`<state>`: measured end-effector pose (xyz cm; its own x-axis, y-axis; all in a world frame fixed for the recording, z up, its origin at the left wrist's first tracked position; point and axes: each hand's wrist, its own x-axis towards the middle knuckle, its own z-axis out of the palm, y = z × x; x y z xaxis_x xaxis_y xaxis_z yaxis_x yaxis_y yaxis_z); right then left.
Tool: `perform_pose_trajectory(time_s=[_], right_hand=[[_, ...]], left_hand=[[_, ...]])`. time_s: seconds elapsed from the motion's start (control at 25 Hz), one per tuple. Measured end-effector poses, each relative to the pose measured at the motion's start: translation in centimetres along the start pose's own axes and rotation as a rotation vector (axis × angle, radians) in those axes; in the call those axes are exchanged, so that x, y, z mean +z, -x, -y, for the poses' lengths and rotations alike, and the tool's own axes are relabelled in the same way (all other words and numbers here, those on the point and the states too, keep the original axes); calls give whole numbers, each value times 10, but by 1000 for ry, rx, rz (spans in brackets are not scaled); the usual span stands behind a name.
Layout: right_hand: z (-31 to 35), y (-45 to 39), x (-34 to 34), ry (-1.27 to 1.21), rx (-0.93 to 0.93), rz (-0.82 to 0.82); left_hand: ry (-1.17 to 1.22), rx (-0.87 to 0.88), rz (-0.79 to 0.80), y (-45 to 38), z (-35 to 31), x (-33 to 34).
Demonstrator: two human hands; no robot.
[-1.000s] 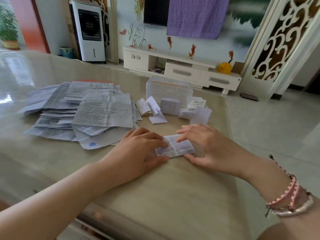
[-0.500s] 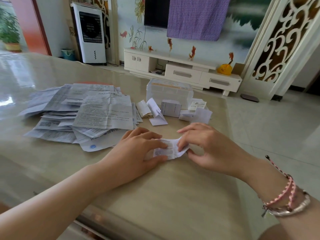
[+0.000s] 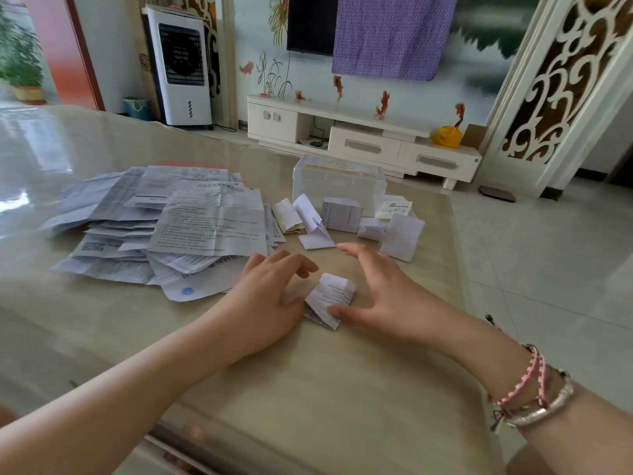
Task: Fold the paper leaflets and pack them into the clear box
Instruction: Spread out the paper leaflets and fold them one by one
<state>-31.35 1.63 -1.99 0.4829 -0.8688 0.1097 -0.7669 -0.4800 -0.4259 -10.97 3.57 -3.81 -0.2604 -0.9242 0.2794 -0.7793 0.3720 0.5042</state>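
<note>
Leftmost, a loose pile of unfolded leaflets (image 3: 178, 228) lies flat on the counter (image 3: 308, 389), to the left of the clear box (image 3: 339, 181); the sheets overlap too much to count. Just right of the pile, in front of the box, stands a cluster of folded leaflets (image 3: 342, 219): about six can be made out, some propped up, some lying down, two of them touching the box's front wall. One clear box is in view, closed side up as far as can be told, with its long axis running left to right.

Nearer than the box, two hands work on one folded leaflet (image 3: 330, 296). The left hand (image 3: 263, 303) rests on the counter just left of this leaflet, its fingers loosely curled and holding nothing. The leaflet is a small, thick packet, partly sprung open, with its upper flap lifted; its long axis runs diagonally, from the near edge up and to the right toward the box. The right hand (image 3: 387, 296) is spread wide, fingers straight above the counter, with the thumb tip pressing down on the leaflet's near right corner. Two bracelets (image 3: 534, 389) circle the right wrist.
</note>
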Motion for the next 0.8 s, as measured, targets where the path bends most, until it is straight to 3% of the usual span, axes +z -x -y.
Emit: perform_pose_trajectory(time_s=[0.16,0.44,0.56,0.8], right_hand=[[7,9,3,74,-88,8],[-17,5,-4,108,15,-136],[-11,6,-3,91,-88,-182],[11,16,0,140,-239,-7]], left_hand=[[103,27,-6,2,-2,-4],[6,7,120,-1,-7,-4],[-28,-27,165,-5,-6,-10],[71,-117,210,-12,5,-18]])
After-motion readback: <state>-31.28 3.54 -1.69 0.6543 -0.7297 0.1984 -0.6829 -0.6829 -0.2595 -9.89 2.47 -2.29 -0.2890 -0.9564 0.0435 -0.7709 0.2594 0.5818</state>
